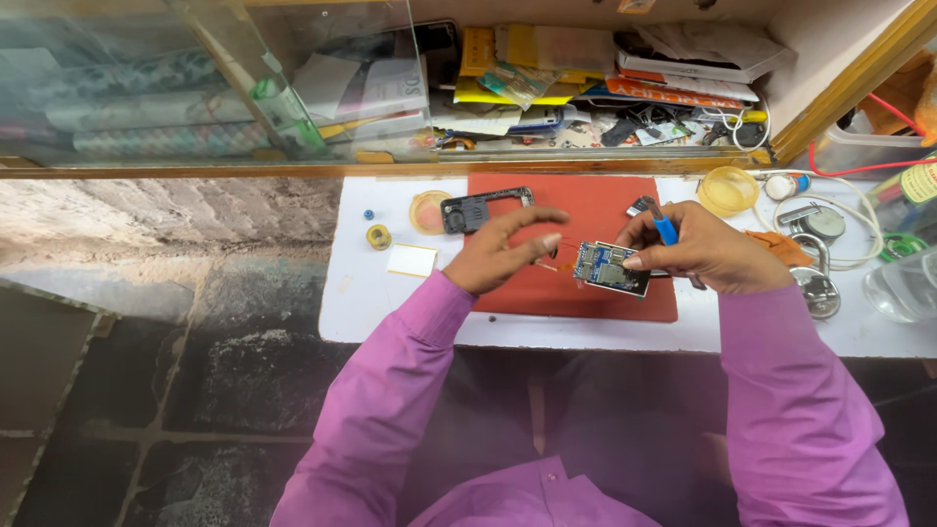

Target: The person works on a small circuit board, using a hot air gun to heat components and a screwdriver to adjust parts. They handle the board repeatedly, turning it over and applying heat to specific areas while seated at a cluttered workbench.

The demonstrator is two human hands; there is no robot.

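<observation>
My right hand (705, 246) grips an opened phone (611, 268), its blue circuit board facing up, above a red mat (586, 293) on a white table (371, 293). A blue-handled tool (664, 227) pokes up between my fingers. My left hand (500, 252) hovers open beside the phone. A black phone frame (478, 210) lies on the mat's far corner.

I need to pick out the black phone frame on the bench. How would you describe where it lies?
Start at the red mat in the middle of the white table. At the mat's far left corner, just beyond the left hand, lies the black phone frame. Unlike the round yellowish lid beside it, it is a hollow dark rectangle.
</observation>
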